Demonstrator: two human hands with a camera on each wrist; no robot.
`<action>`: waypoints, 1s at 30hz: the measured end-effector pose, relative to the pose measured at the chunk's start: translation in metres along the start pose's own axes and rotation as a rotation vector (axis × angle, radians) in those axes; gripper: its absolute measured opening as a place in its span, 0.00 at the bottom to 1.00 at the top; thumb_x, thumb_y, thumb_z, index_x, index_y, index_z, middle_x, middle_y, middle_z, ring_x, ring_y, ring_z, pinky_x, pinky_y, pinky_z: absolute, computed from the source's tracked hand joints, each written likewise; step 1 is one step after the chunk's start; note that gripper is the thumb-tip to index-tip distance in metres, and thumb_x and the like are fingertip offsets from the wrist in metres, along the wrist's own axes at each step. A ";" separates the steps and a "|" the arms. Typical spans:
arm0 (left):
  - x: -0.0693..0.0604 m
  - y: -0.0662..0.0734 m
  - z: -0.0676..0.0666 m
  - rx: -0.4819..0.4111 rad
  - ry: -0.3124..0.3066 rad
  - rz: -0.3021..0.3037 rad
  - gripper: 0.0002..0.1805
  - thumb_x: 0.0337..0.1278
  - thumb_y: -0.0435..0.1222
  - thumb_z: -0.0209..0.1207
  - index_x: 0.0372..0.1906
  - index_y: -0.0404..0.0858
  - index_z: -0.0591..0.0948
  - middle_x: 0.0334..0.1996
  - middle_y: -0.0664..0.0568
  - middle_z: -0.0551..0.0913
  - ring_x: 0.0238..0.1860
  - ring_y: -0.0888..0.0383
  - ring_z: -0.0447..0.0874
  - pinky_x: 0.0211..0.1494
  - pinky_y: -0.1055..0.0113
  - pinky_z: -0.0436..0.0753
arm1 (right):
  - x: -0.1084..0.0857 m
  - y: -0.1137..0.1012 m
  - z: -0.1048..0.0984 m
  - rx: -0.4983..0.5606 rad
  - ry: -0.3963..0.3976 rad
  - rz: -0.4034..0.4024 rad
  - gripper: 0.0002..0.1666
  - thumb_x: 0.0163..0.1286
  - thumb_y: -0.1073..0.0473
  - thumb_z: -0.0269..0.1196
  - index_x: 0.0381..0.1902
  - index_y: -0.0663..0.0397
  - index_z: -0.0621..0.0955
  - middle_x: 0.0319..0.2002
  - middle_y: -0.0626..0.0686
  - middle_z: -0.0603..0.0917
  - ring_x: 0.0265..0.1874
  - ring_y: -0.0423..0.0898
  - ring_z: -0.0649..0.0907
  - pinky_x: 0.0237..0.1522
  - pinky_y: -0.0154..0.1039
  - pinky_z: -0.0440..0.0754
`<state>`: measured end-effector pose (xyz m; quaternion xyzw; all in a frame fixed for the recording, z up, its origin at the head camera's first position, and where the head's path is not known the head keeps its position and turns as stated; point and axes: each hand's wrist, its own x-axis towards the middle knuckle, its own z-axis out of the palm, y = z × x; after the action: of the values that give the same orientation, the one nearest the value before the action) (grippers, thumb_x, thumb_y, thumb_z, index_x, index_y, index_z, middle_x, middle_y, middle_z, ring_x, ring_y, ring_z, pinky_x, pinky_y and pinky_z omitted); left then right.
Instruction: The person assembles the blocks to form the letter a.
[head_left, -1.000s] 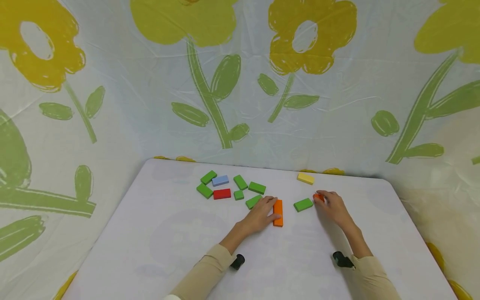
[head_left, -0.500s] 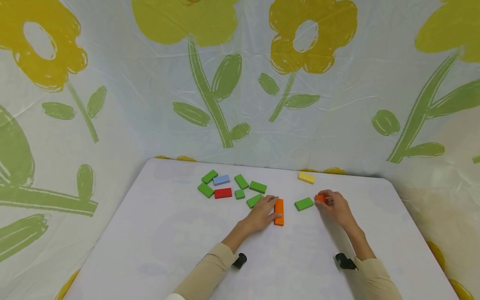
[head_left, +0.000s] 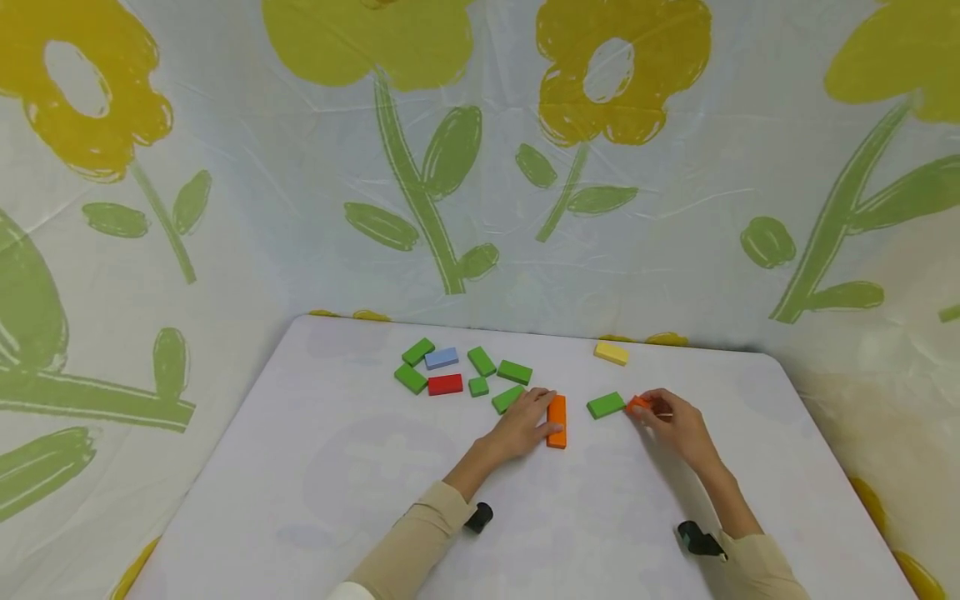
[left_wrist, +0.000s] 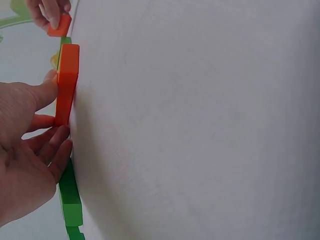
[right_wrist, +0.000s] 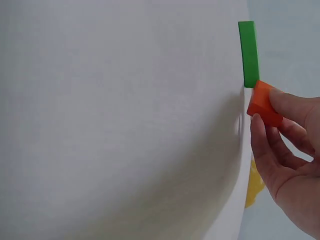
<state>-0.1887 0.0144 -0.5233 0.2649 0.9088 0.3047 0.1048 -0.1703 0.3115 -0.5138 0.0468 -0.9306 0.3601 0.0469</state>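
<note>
In the head view my left hand (head_left: 519,427) holds a long orange block (head_left: 557,423) on the white table, its thumb and fingers against the block's side. The left wrist view shows the thumb (left_wrist: 44,92) on that orange block (left_wrist: 69,75), the other fingers bent beside it. My right hand (head_left: 681,429) pinches a small orange block (head_left: 638,403) between thumb and fingers. Seen from the right wrist, this small orange block (right_wrist: 265,104) is tilted, close to the end of a green block (right_wrist: 249,54). That green block (head_left: 606,405) lies between the two orange ones.
Left of my left hand lie several green blocks (head_left: 514,372), a red block (head_left: 446,384) and a blue block (head_left: 441,358). One green block (head_left: 507,399) is right beside the left fingers. A yellow block (head_left: 611,353) sits near the table's (head_left: 360,500) back edge.
My right hand has come slightly nearer, turning the small orange block beside the green one. The left hand and the long orange block stay in place.
</note>
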 end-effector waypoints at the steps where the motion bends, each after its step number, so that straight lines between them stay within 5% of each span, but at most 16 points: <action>1: 0.000 0.000 0.000 0.002 0.000 0.001 0.34 0.76 0.46 0.57 0.77 0.35 0.65 0.74 0.44 0.68 0.75 0.49 0.64 0.78 0.54 0.63 | -0.002 -0.001 0.000 0.004 -0.002 -0.009 0.15 0.72 0.65 0.67 0.53 0.68 0.80 0.44 0.65 0.86 0.46 0.62 0.86 0.48 0.50 0.85; 13: 0.000 -0.001 0.001 0.002 0.004 0.003 0.34 0.76 0.46 0.57 0.77 0.35 0.65 0.74 0.45 0.68 0.76 0.49 0.63 0.79 0.54 0.60 | -0.024 -0.021 0.007 0.077 -0.031 -0.108 0.17 0.72 0.66 0.66 0.56 0.65 0.82 0.43 0.59 0.86 0.43 0.58 0.87 0.45 0.39 0.85; 30: -0.001 -0.001 0.000 0.004 0.013 0.019 0.34 0.75 0.45 0.58 0.77 0.34 0.66 0.73 0.44 0.68 0.75 0.49 0.64 0.80 0.54 0.57 | -0.045 -0.045 0.027 0.234 -0.162 0.028 0.17 0.70 0.57 0.70 0.52 0.60 0.84 0.46 0.55 0.86 0.42 0.49 0.88 0.41 0.32 0.84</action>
<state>-0.1885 0.0137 -0.5238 0.2718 0.9076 0.3054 0.0954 -0.1220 0.2620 -0.5092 0.0679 -0.8836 0.4617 -0.0394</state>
